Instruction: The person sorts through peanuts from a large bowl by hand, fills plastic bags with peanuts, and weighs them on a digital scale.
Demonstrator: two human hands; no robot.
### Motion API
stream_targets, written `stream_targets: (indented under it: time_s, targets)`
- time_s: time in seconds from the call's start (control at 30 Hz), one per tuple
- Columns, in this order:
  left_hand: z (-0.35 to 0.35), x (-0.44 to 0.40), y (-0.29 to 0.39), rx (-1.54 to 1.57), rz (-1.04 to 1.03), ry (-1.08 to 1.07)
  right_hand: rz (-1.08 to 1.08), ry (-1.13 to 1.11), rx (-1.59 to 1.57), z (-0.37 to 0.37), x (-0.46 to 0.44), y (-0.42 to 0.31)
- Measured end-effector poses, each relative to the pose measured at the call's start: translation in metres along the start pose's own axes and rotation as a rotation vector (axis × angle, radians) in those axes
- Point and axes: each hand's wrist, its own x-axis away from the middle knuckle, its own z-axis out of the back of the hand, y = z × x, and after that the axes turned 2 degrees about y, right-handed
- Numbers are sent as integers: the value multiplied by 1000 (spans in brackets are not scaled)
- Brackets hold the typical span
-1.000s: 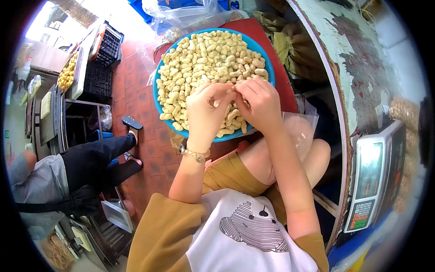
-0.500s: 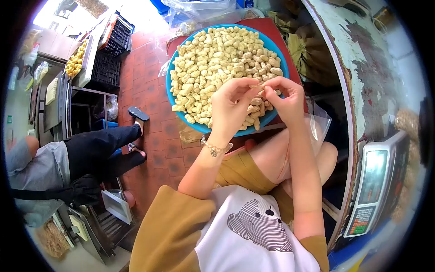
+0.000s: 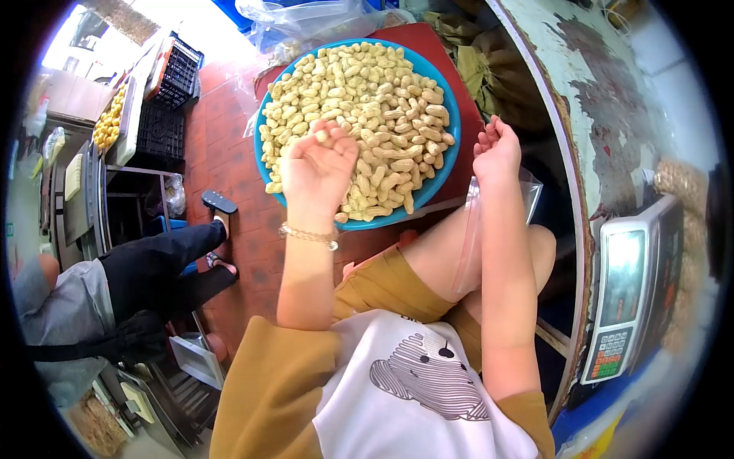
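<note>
A round blue basin heaped with unshelled peanuts stands in front of me. Over its near left part, my left hand is turned palm up with curled fingers. A small pale peanut piece shows at those fingertips; whether it is a kernel or still in its shell cannot be made out. Away from the basin, past its right rim, my right hand is raised with bent fingers drawn together. What they hold, if anything, is hidden. Below that hand, a clear plastic bag lies by my leg.
The basin rests on a red surface. To the right are a worn ledge and a digital scale. At left, another person is beside racks and black crates. Sacks lie behind the basin's right side.
My hands were together over the peanuts, fingers meeting at a small piece. They have parted: the left turned palm up, the right moved out past the basin's rim. The view has shifted slightly.
</note>
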Motion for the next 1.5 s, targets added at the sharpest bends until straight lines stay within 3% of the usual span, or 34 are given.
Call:
stream_targets:
  time_s: [0.1, 0.13, 0.2, 0.27, 0.37, 0.4, 0.5, 0.6, 0.7, 0.73, 0.83, 1.07, 1.27, 1.5]
  targets:
    - [-4, -9, 15, -108, 50, -45, 20, 6, 81, -4, 0, 9]
    - [-11, -14, 17, -154, 35, 62, 23, -11, 116, -5, -2, 13]
    - [-21, -22, 26, -247, 132, -87, 14, -41, 121, -11, -2, 20]
    - [-38, -30, 35, -362, 243, -200, -56, -206, 77, -15, 3, 21]
    - [-75, -45, 22, -893, 103, -233, -121, -368, 44, -25, 12, 20]
    - [-76, -69, 24, -1274, 7, -370, -120, -403, 62, -26, 17, 18]
    - [-83, -116, 3, -2058, -373, -436, -124, -405, 130, -26, 33, 10]
    - [-71, -180, -10, -2409, -866, -457, -108, -400, 152, -29, 33, 11]
    - [-75, -209, -22, -2581, -633, -333, -113, -373, 149, -31, 28, 10]
    - [-75, -211, -23, -2556, -560, -243, -115, -368, 160, -31, 26, 12]
    - [-77, -203, -23, -2579, -568, -274, -128, -399, 150, -28, 1, 27]
    - [-54, -203, -17, -2463, -958, -474, -133, -430, 192, -23, -34, 47]
    - [-57, -195, -5, -2426, -1116, -627, -103, -381, 244, -25, -23, 44]
    - [-72, -171, 2, -2242, -1117, -595, -6, -295, 326, -29, -14, 43]
